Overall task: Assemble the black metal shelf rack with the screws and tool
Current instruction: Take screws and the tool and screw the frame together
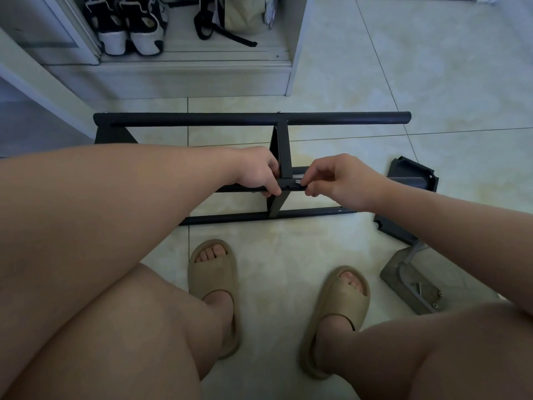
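Rack [251,119]: black metal, part-built, lying on the tiled floor [375,67] across the middle of the frame. Fitted: top tube [346,116], joined to the crossbar [280,145], with one screw head showing at that joint and another at the tube's left end. The lower tube [230,218] meets the crossbar's foot, fastening not visible. In hand: middle tube [292,188], at frame centre, crossing the crossbar, with an open hole just beside the joint. Left hand [256,171]: fingers curled round the middle tube, left of the crossbar, steadying it. Right hand [340,177]: thumb and fingertips pinching a screw [297,182], which lies just right of the hole and has not yet entered it. Loose or unconfirmed: end panel [412,176] at centre right, where the right hand hides whether any tube is joined to it. The right ends of the top and lower tubes stand bare. A second black part [395,229] lies below the panel. Packet [409,281], grey, lower right, holds small hardware; no tool can be made out. Progress, as judged: roughly midway. Remaining: seat and tighten this screw, secure the right-hand end, fit the loose parts, stand the rack up.
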Motion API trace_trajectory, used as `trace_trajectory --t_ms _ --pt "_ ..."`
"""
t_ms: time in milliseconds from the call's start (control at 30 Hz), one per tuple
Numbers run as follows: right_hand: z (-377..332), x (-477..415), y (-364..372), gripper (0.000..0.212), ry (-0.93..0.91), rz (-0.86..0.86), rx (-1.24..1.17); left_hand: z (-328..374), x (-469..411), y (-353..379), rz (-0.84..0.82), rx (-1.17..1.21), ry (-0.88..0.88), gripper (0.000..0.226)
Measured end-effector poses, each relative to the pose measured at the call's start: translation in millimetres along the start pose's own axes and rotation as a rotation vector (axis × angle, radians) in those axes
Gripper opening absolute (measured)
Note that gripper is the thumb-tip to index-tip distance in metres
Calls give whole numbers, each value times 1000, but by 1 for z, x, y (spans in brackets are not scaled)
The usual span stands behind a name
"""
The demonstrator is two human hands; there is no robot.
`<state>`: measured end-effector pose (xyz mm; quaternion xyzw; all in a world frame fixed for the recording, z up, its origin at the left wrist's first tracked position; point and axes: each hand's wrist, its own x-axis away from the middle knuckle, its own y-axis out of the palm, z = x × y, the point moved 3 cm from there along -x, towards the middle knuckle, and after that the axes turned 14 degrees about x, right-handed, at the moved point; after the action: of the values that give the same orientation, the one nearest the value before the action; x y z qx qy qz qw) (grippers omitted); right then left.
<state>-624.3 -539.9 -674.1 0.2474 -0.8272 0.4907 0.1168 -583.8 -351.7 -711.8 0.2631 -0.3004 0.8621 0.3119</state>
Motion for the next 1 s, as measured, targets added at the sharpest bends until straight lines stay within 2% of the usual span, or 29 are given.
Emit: trace_trajectory --t_ms 300,500,667,1000 --pt "-9 2 3 12 -12 -27 -25 2 -2 -1 22 4 31 18" --pt "-9 2 2 7 6 14 4 1 -4 -1 27 -6 23 20" --pt "-15 1 8 13 -33 23 67 0 -7 -3 35 -2 7 27" --pt "-17 2 15 14 -68 29 98 -1 -8 -3 36 15 5 27"
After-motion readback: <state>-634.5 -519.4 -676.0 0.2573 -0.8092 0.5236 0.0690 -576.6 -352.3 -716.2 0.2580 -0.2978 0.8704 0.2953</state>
